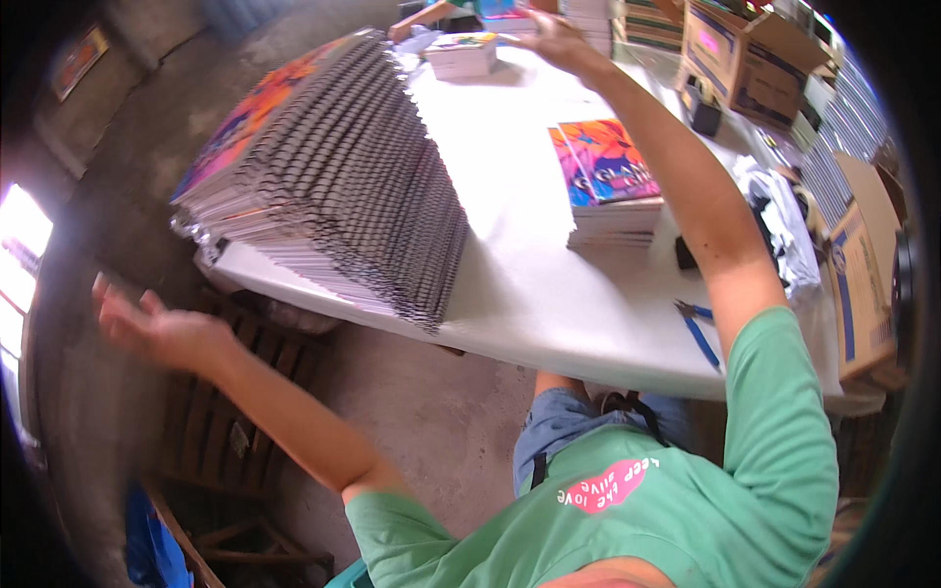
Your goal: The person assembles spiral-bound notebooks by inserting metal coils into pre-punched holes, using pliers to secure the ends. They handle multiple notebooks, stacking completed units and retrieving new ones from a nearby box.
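Observation:
My left hand (162, 328) hangs in the air past the table's left edge, slightly blurred, palm up, fingers apart and nothing in it. My right hand (561, 44) reaches over the far side of the table with fingers stretched out, holding nothing that I can see. Just left of it sits a small stack of colourful-topped booklets (463, 59). A tall stack of wire-bound books (343, 176) with bright covers stands on the table's left side. Below my right forearm lies a shorter stack of booklets (613, 181) with an orange, pink and purple cover.
Blue-handled pliers (698, 333) lie near the front edge of the white-covered table (520, 294). Open cardboard boxes (750, 59) stand at the far right. Crumpled white plastic (779, 220) lies at the right edge. Another person's arm (423, 20) shows at the far side. A wooden slatted chair (221, 431) stands left.

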Tool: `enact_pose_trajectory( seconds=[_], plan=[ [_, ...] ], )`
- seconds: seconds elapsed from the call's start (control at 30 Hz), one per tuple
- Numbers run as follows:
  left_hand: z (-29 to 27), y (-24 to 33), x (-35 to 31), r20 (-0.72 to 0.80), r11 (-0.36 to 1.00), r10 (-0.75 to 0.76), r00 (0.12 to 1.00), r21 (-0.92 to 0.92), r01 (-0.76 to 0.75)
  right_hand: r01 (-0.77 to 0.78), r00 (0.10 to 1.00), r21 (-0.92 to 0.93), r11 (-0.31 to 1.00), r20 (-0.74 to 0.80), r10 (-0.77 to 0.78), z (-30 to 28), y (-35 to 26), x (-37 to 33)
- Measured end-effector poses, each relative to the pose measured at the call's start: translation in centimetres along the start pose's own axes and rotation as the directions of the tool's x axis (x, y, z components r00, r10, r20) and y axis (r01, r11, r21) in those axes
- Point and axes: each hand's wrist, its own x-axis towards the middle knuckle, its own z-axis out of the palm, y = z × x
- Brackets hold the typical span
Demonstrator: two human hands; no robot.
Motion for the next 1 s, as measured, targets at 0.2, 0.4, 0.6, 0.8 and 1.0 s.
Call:
enact_pose_trajectory(
  seconds=[0.2, 0.4, 0.6, 0.8, 1.0],
  plan=[
    [-0.7, 6.1, -12.7, 0.105, 0.910, 0.342, 0.934, -0.285, -0.301, -0.830, 0.535, 0.079, 0.552, 0.392, 0.749, -6.8, 15.0, -13.0],
    [10.4, 3.9, -32.6, 0.916, 0.959, -0.166, 0.366, 0.063, 0.276, -0.850, 0.524, 0.342, 0.400, 0.483, 0.701, -7.1, 16.6, -15.5],
    [14.8, 3.1, -37.2, 0.924, 0.933, -0.358, 0.136, 0.349, 0.085, -0.785, 0.619, 0.342, 0.516, 0.402, 0.675, -8.3, 17.7, -16.3],
    [15.2, 3.2, -36.2, 0.954, 0.953, -0.292, 0.064, 0.296, -0.060, -0.616, 0.782, 0.387, 0.686, 0.196, 0.592, -8.0, 17.5, -16.9],
    [17.1, 2.2, -34.4, 0.901, 0.820, -0.384, 0.204, 0.231, 0.524, -0.326, 0.863, 0.693, 0.644, -0.060, 0.502, -10.0, 7.5, -20.8]
  ],
)
